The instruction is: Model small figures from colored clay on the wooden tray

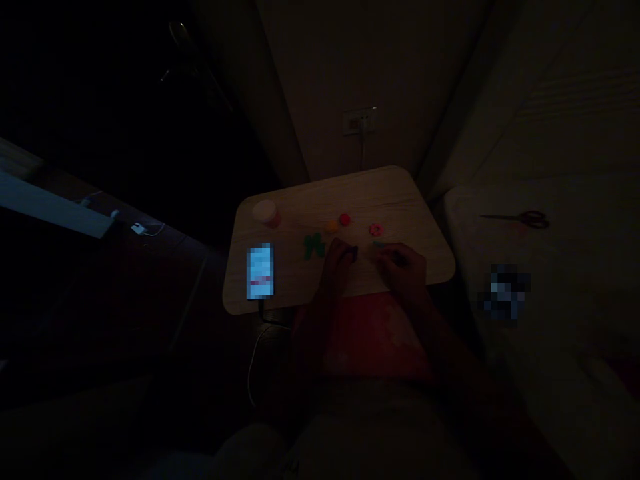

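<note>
The scene is very dark. My left hand (339,261) is above the small wooden table, its fingers closed on a small dark purple piece (354,253) whose kind I cannot make out. To its right, my right hand (404,268) pinches a small teal piece (379,245), partly hidden by the fingers. A green cross-like shape (314,246) lies just left of my left hand. Beyond the hands are an orange round piece (332,227), a red round piece (345,219) and a pink flower-like ring (376,229).
A lit phone (260,271), its screen blurred, lies on the table (295,293) at the left, with a cable below. Behind it is a pale tub (267,212). Scissors (533,219) lie on the pale surface at right. A wall socket (359,121) holds a plugged-in cable.
</note>
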The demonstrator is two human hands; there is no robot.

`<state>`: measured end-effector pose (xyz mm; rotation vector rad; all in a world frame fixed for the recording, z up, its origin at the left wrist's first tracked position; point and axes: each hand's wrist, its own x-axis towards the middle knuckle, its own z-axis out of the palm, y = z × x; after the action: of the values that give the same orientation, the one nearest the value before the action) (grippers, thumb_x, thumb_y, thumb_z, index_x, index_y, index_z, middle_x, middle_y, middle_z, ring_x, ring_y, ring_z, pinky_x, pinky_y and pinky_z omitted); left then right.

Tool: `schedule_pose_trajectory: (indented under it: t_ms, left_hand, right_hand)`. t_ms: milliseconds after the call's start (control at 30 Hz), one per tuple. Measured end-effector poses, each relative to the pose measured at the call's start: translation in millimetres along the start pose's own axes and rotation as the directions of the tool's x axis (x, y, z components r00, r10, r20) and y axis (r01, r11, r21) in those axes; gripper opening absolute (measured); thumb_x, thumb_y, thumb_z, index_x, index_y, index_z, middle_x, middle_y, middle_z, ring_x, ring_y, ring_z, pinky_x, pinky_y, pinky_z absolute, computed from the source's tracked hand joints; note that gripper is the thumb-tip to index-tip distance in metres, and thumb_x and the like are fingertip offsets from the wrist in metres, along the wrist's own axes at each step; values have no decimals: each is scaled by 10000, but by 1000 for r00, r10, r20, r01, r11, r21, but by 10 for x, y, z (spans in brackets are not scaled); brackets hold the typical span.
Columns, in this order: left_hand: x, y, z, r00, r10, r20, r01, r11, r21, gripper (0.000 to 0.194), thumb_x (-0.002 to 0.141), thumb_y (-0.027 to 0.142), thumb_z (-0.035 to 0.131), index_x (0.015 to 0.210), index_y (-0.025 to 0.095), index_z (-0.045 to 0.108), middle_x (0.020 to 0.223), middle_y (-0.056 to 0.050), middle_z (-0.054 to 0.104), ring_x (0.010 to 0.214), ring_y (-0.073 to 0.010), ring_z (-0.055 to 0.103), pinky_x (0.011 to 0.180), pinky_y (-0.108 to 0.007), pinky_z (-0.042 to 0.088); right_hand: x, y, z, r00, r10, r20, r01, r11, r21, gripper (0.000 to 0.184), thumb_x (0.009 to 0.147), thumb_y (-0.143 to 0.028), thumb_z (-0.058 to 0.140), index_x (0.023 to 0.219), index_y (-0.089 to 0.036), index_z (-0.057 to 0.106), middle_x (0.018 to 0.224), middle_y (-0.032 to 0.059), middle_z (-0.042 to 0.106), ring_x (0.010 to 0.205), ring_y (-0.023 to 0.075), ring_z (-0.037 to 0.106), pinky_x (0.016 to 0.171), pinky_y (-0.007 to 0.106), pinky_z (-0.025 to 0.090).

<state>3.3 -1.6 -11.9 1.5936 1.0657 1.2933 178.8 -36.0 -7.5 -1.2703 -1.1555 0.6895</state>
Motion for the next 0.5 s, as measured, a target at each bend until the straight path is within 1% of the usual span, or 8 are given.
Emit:
schedule_pose_trajectory:
  t_ms: [100, 167, 267, 333, 400, 500]
  left_hand:
    - [2, 4, -3, 1000, 23, 14, -23, 1000, 5, 319, 943, 469, 562, 754, 212, 556, 881, -45, 531, 875, -199, 520, 847, -358, 459]
    - [5, 10, -3, 1000, 15, 14, -16, 1000, 12, 337, 944, 490, 555, 754, 212, 555, 885, -48, 535, 879, -202, 519, 850, -362, 458]
    - [10, 16, 0, 1000, 1, 3, -1, 1000, 14, 358, 939, 515, 562, 748, 213, 546, 877, -51, 536, 883, -208, 517, 866, -373, 457]
    - [12, 23, 2, 1000, -4, 16, 4, 1000, 18, 373, 939, 529, 554, 740, 214, 542, 868, -51, 534, 882, -210, 513, 865, -376, 454]
    - [13, 34, 2, 1000, -8, 20, 8, 1000, 18, 388, 936, 542, 545, 731, 212, 537, 856, -48, 524, 868, -206, 506, 849, -368, 448]
    - [10, 54, -1, 1000, -6, 19, 5, 1000, 18, 373, 939, 521, 540, 738, 207, 546, 863, -46, 521, 861, -201, 498, 836, -356, 437]
  right_hand:
    - [-6, 9, 4, 1000, 26, -17, -25, 999, 38, 146, 734, -331, 808, 782, -214, 734, 777, 21, 737, 661, 175, 663, 609, 294, 535]
    - [-11, -4, 7, 998, 54, -17, -53, 997, 57, 145, 748, -338, 790, 785, -213, 726, 741, 12, 722, 612, 163, 640, 574, 284, 520]
    - [-14, -48, 6, 997, 80, -14, -79, 995, 57, 150, 765, -346, 763, 742, -208, 707, 679, 5, 692, 564, 153, 604, 525, 271, 485]
    - [-13, -76, 1, 996, 92, -10, -91, 995, 49, 158, 790, -342, 731, 715, -207, 698, 638, 1, 668, 546, 149, 586, 512, 267, 465]
    - [-9, -89, -11, 997, 79, 4, -79, 996, 35, 177, 828, -334, 687, 706, -207, 702, 620, -1, 650, 548, 149, 578, 521, 270, 459]
    - [6, -83, -35, 1000, -2, 23, 3, 1000, -20, 207, 881, -328, 638, 744, -209, 737, 672, 14, 665, 625, 166, 609, 596, 296, 490]
